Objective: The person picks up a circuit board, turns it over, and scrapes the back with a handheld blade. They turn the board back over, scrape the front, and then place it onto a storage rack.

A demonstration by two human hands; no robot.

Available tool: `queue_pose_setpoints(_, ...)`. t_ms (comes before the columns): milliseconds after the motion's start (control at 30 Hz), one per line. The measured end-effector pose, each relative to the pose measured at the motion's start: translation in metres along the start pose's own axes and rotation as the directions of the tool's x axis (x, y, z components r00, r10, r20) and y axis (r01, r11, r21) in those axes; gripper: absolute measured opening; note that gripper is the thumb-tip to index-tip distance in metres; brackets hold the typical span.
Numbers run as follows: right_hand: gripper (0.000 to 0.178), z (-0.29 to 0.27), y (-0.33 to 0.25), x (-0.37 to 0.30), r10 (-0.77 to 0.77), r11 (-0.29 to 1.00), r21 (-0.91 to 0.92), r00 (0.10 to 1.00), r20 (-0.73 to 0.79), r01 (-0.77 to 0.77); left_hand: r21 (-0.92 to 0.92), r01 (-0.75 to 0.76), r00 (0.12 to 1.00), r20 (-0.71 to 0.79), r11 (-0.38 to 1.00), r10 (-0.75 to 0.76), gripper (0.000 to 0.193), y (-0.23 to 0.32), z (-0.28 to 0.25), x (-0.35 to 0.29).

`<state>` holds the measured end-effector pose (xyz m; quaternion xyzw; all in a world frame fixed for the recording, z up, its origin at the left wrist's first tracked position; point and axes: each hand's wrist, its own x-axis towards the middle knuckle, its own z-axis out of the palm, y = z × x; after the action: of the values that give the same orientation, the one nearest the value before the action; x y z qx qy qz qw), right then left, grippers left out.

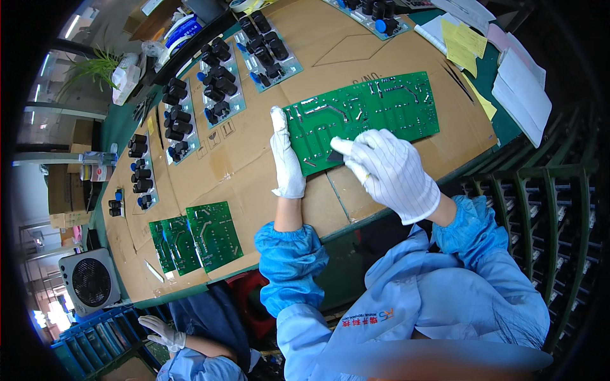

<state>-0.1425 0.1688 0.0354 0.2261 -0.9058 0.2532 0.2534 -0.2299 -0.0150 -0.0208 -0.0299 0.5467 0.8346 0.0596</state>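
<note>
A long green circuit board (pixel 387 105), solder side up, lies tilted in front of me over the cardboard-covered bench. My left hand (pixel 288 159), in a white glove, grips its left end, the thumb along the edge. My right hand (pixel 394 171), in a striped white glove, is closed at the board's near edge. Its fingertips pinch a small dark flat piece (pixel 335 156) against the board; its kind cannot be made out. Whether the piece belongs to the board is also unclear.
Boards with black capacitors (pixel 219 82) stand in rows at the far left. Several green boards (pixel 213 235) lie nearer. Yellow notes (pixel 462 44) and papers are at right, beside a dark rack (pixel 546 222). A fan (pixel 91 279) and a co-worker's gloved hand (pixel 164 333) appear lower left.
</note>
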Motion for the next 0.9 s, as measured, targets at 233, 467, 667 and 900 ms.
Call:
queue_pose_setpoints(233, 0.040, 0.004, 0.020, -0.002, -0.029, 0.991, 0.126, 0.993, -0.113, 0.043, -0.508, 0.339, 0.815, -0.263, 0.792, -0.517, 0.060, 0.041, 0.031, 0.001)
queue_pose_setpoints(467, 0.030, -0.026, 0.069, -0.018, 0.614, 0.739, 0.508, 0.752, -0.239, -0.442, -0.016, -0.035, 0.992, -0.118, 0.999, 0.032, 0.063, 0.000, 0.004, -0.002)
queue_pose_setpoints(667, 0.035, -0.044, 0.117, -0.051, 0.837, 0.412, 0.701, 0.545, -0.039, -0.583, -0.066, 0.061, 0.998, -0.024, 0.996, -0.062, 0.066, 0.020, 0.020, -0.013)
queue_pose_setpoints(900, 0.034, -0.024, 0.119, -0.059, 0.819, 0.434, 0.681, 0.573, -0.026, -0.590, 0.014, -0.029, 0.990, -0.141, 0.999, 0.031, 0.067, 0.011, 0.018, -0.012)
